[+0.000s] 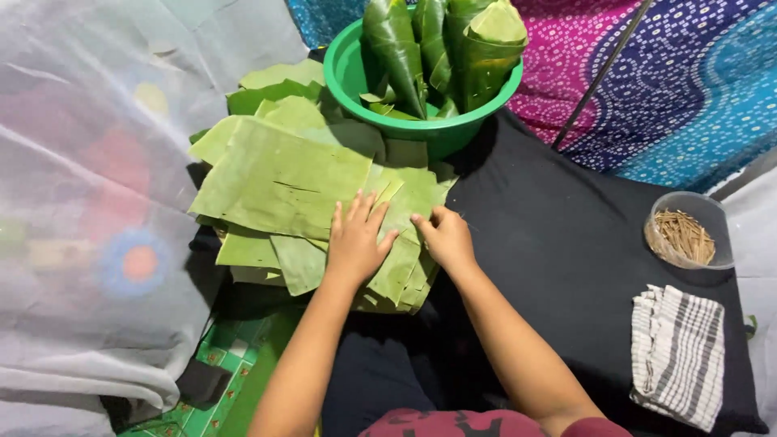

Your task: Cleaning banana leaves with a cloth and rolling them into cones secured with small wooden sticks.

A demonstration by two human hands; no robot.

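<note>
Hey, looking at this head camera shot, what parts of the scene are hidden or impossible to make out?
- Leaf stack: its lower sheets are covered by the top ones and by the left hand and right hand.
- Green bowl: its top is cut by the frame edge, its inside hidden by rolled leaf cones.
- Clear container: the thin sticks inside are too small to count.
- Left side: a blurry translucent sheet veils whatever lies behind.

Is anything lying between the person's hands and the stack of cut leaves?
Nothing visible: the left hand lies flat on the leaf stack, and the right hand touches its near edge.
</note>
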